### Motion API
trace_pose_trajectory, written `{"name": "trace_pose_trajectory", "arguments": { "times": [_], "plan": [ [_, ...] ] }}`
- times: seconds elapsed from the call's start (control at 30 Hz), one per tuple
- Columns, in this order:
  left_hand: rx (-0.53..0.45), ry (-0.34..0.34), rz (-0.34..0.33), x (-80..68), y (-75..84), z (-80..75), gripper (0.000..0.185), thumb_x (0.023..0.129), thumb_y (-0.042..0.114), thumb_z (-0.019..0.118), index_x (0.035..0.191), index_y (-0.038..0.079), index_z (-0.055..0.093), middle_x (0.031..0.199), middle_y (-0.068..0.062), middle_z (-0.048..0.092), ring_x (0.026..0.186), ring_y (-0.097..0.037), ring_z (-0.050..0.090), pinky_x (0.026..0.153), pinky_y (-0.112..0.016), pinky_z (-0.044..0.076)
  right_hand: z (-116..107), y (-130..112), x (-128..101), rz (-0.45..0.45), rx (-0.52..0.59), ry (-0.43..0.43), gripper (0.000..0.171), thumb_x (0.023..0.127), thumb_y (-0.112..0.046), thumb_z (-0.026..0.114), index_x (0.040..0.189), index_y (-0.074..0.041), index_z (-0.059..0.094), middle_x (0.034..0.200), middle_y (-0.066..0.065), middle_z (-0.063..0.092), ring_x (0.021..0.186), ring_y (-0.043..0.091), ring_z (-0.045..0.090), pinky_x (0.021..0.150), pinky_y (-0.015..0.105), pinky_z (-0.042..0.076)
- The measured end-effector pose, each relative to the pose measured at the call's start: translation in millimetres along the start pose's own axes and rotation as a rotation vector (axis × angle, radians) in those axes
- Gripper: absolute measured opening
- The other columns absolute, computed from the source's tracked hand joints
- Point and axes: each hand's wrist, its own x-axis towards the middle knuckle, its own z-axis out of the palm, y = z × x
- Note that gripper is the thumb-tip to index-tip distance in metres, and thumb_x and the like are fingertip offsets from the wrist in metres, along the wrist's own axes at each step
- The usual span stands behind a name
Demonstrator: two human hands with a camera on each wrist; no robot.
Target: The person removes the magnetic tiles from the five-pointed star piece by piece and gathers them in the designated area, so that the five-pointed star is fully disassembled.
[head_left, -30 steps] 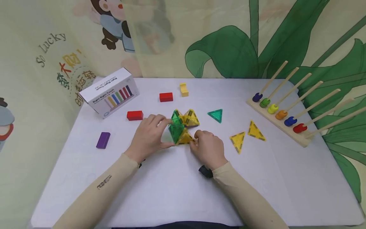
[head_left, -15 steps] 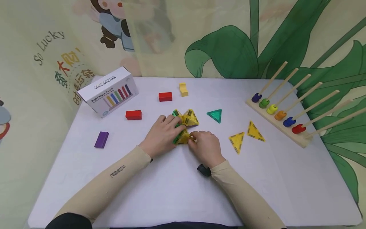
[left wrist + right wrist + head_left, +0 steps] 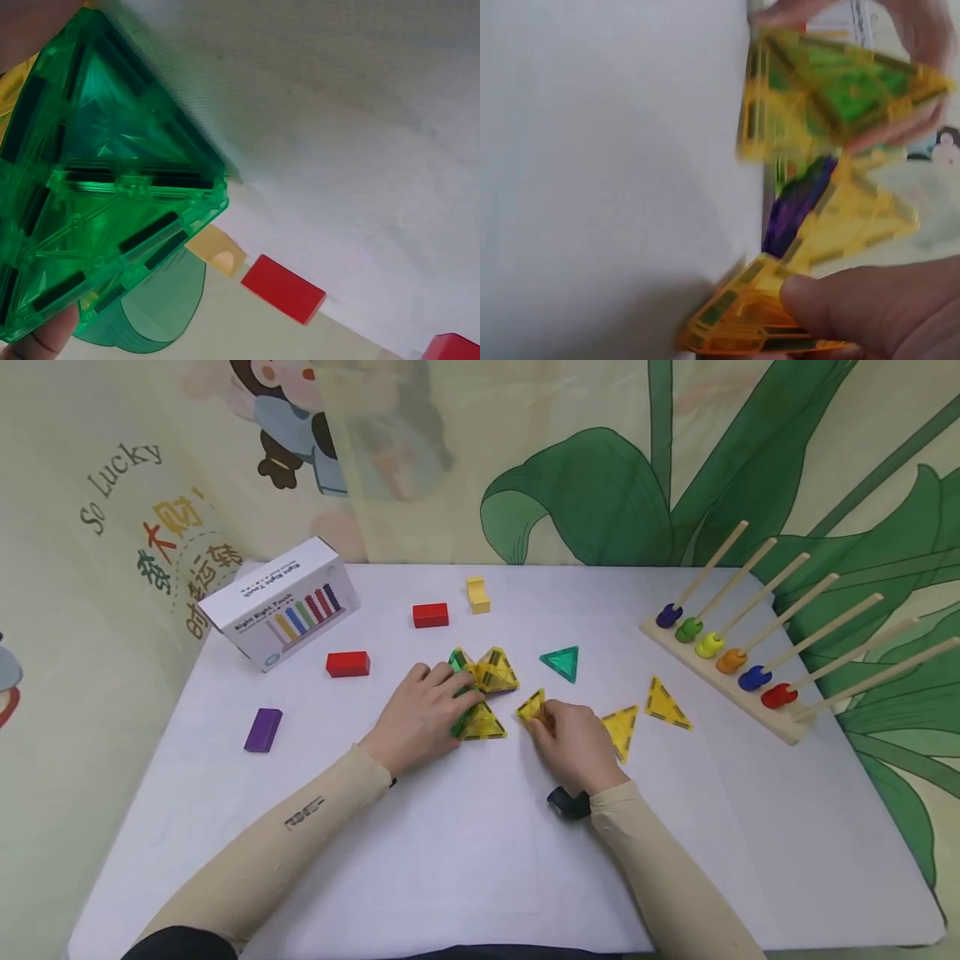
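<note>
A cluster of green and yellow magnetic triangle tiles (image 3: 480,681) stands in the middle of the white table (image 3: 450,860). My left hand (image 3: 427,714) lies over its left side, fingers curled round the green tiles (image 3: 97,195). My right hand (image 3: 573,743) sits just right of the cluster and pinches a single yellow triangle tile (image 3: 532,707), held apart from the cluster. In the right wrist view that yellow tile (image 3: 757,322) is under my thumb, with the cluster (image 3: 832,97) beyond it.
Loose tiles lie to the right: a green triangle (image 3: 562,662) and two yellow triangles (image 3: 666,703). Two red blocks (image 3: 348,663), a yellow block (image 3: 477,594) and a purple block (image 3: 263,729) lie to the left and rear. A white box (image 3: 279,602) stands far left, a peg rack (image 3: 720,668) at right.
My right hand has pulled a yellow tile off the cluster and moved it to the right. My left hand has closed over the green tiles and pressed them lower.
</note>
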Motion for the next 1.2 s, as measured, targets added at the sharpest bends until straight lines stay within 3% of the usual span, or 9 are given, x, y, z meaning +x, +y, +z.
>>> {"name": "trace_pose_trajectory", "arguments": {
  "times": [0.13,0.27,0.43,0.57,0.63,0.8,0.93,1.2],
  "plan": [
    [-0.010,-0.013,-0.004,-2.4,-1.0,0.5,0.063,0.078,0.046,0.089,0.134,0.026,0.069,0.133,-0.002,0.065,0.121,-0.025,0.057,0.098,-0.043,0.049,-10,15,4,0.127,-0.005,-0.026,0.028,0.100,-0.032,0.067,0.109,-0.006,0.068,0.074,0.005,0.060,0.066,0.020,0.055,0.057,0.030,0.039],
    [-0.015,-0.006,-0.006,-4.4,-0.8,1.3,0.066,0.077,0.047,0.089,0.136,0.027,0.067,0.135,-0.002,0.065,0.123,-0.025,0.056,0.099,-0.043,0.048,-14,21,6,0.163,-0.041,0.030,0.037,0.098,-0.031,0.071,0.120,-0.002,0.067,0.072,0.007,0.064,0.060,0.020,0.055,0.051,0.027,0.038],
    [-0.016,0.007,0.003,-4.6,-0.4,1.3,0.066,0.077,0.047,0.090,0.135,0.026,0.067,0.132,-0.002,0.065,0.121,-0.025,0.057,0.098,-0.044,0.048,-8,8,6,0.095,-0.018,0.108,0.027,0.097,-0.026,0.070,0.116,-0.007,0.071,0.073,0.006,0.064,0.059,0.019,0.052,0.053,0.028,0.037],
    [-0.019,0.018,0.005,-4.5,-1.9,1.0,0.067,0.075,0.048,0.091,0.134,0.025,0.068,0.130,-0.001,0.067,0.119,-0.024,0.057,0.097,-0.043,0.048,4,-16,11,-0.040,0.142,0.015,0.021,0.098,-0.023,0.068,0.115,-0.011,0.073,0.092,0.006,0.074,0.061,0.015,0.051,0.062,0.028,0.041],
    [-0.022,0.031,0.007,-4.6,-2.6,1.3,0.067,0.075,0.047,0.091,0.133,0.024,0.068,0.130,-0.001,0.067,0.117,-0.024,0.058,0.097,-0.042,0.048,12,-26,15,-0.093,0.216,-0.055,0.026,0.098,-0.020,0.069,0.121,-0.010,0.073,0.103,0.008,0.077,0.056,0.013,0.048,0.058,0.027,0.041],
    [-0.030,0.056,0.027,-4.0,-2.7,3.1,0.068,0.073,0.047,0.093,0.132,0.021,0.069,0.130,-0.001,0.067,0.115,-0.023,0.058,0.095,-0.041,0.048,26,-36,22,-0.080,0.262,-0.126,0.035,0.098,-0.017,0.070,0.131,-0.007,0.069,0.109,0.009,0.074,0.057,0.012,0.045,0.057,0.025,0.039],
    [-0.013,0.061,0.033,-2.6,-3.2,3.8,0.068,0.073,0.048,0.093,0.132,0.021,0.069,0.130,-0.001,0.068,0.116,-0.023,0.058,0.095,-0.040,0.048,26,-35,20,-0.056,0.267,-0.122,0.031,0.098,-0.016,0.071,0.128,-0.007,0.070,0.109,0.008,0.073,0.063,0.015,0.051,0.062,0.027,0.043],
    [0.025,0.053,0.034,-3.6,-5.1,2.8,0.069,0.074,0.050,0.092,0.133,0.024,0.068,0.132,-0.001,0.067,0.117,-0.024,0.058,0.097,-0.041,0.048,26,-35,15,-0.113,0.269,-0.097,0.028,0.098,-0.014,0.070,0.125,-0.007,0.070,0.111,0.010,0.074,0.066,0.013,0.054,0.063,0.027,0.046]
  ]
}}
